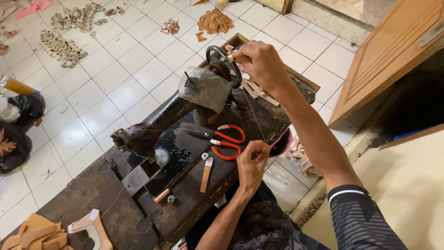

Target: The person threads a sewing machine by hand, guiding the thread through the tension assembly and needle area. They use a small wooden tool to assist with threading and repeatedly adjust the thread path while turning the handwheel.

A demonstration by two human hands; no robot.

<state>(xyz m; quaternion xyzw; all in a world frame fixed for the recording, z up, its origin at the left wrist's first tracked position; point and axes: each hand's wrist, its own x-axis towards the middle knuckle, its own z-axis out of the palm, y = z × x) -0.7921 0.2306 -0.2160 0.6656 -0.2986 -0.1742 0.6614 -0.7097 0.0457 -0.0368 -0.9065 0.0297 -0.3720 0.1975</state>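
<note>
An old black sewing machine (pixel 152 132) stands on a worn wooden table (pixel 92 194), with a clear plastic bag (pixel 206 88) wrapped over part of it. My right hand (pixel 261 65) reaches to the handwheel (pixel 217 53) and pinches a small pale part at its rim. Near the table's front edge, my left hand (pixel 252 162) pinches a thin thread (pixel 256 120) that runs up toward the right hand. Red-handled scissors (pixel 227 139) lie just left of that hand, beside a tan leather strip (pixel 206 173) and a small metal bobbin (pixel 205 156).
A pink bowl (pixel 283 141) sits at the table's right edge. Cut tan leather pieces (pixel 41 234) are piled at the table's near left corner. More leather pieces (pixel 215 21) and pale cut parts (pixel 60 46) lie on the white tiled floor. Black bags (pixel 23 111) sit at the left, and a wooden door (pixel 388 51) stands at the right.
</note>
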